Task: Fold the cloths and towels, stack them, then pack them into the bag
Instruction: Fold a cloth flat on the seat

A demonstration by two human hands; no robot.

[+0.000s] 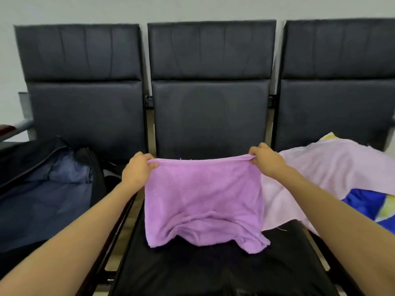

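Observation:
A purple towel (203,199) hangs over the middle black seat (213,270), its lower edge crumpled on the cushion. My left hand (137,169) pinches its top left corner and my right hand (267,160) pinches its top right corner, so the top edge is stretched between them. A pale pink cloth (333,167) lies spread on the right seat, partly over a blue and yellow cloth (367,201). An open dark bag (49,184) with a blue lining sits on the left seat.
Three black padded chairs (211,60) stand in a row against a pale wall. A metal armrest (19,124) is at the far left. Narrow gaps with metal frame bars separate the seats.

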